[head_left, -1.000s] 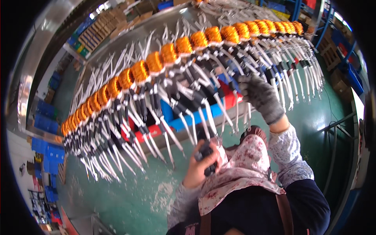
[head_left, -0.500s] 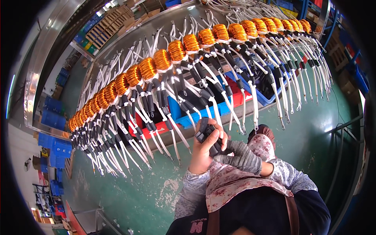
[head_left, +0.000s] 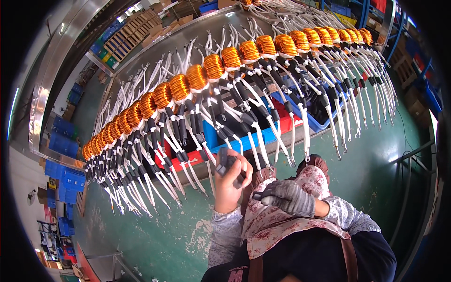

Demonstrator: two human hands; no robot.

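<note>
My only view is a head-worn fisheye looking steeply down. It sits close over my hands, facing the coil row [head_left: 221, 70] and green floor [head_left: 155, 235].

A small bundle of black sleeve pieces [head_left: 226, 162] is sitting upright in the bare left hand [head_left: 231, 181], at about seven o'clock from the picture's centre. A single black sleeve piece [head_left: 261, 197] is lying level, pinched in the grey-gloved right hand [head_left: 291, 197] at about six o'clock, just beside the bundle.

Left hand [head_left: 231, 184] grips dark tool [head_left: 226, 163] — copper coils [head_left: 197, 77] above.
</note>
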